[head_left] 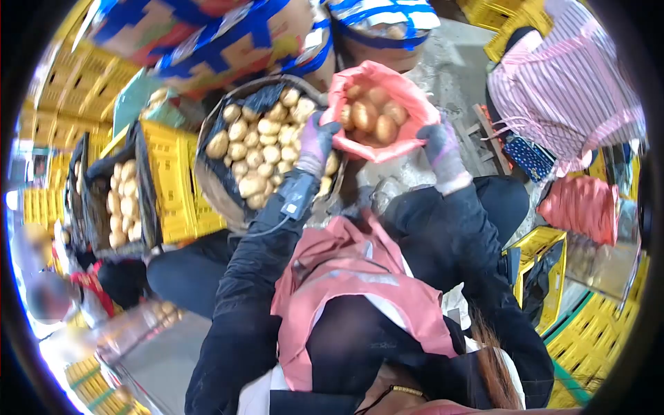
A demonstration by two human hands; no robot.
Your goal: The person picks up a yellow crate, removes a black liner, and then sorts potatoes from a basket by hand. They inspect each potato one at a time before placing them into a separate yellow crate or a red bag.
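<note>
A pink plastic bag (379, 151) is held up with its mouth wide, and several brown potatoes (374, 118) lie inside. My left hand (317, 142), in a purple and grey glove, is closed on the bag's left rim. On the opposite rim, my right hand (443, 147) grips the bag in a matching glove. Just left of the bag stands a round basket (211, 181) lined with dark plastic and full of paler potatoes (263, 146). My left forearm passes over the basket's right edge.
Yellow crates (181, 178) stand to the left, one lined in black with potatoes (124, 199). Cardboard bins with blue tape (256, 34) rise ahead. At right are a person in a striped garment (553, 90), a red sack (579, 207) and a yellow crate (536, 266). More people are at left.
</note>
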